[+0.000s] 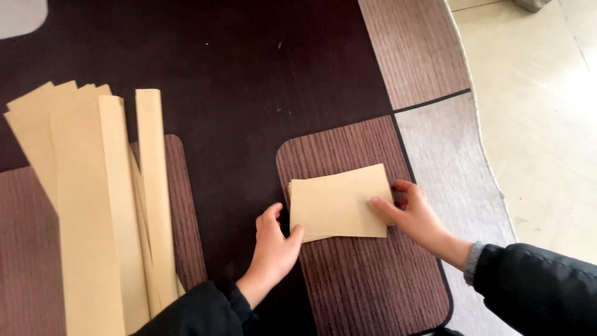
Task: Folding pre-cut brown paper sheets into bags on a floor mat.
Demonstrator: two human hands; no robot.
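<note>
A small stack of tan paper rectangles [337, 202] lies on a brown ribbed patch of a patterned rug [249, 81]. My left hand [274, 244] presses against the stack's left edge, thumb on its lower left corner. My right hand [415, 214] grips the stack's right edge, thumb on top and fingers curled behind. Both sleeves are dark.
A fan of long tan paper strips [102, 205] lies on the rug at the left, reaching the bottom edge. The rug's curved border [479, 124] runs down the right side, with pale floor tiles [547, 112] beyond it.
</note>
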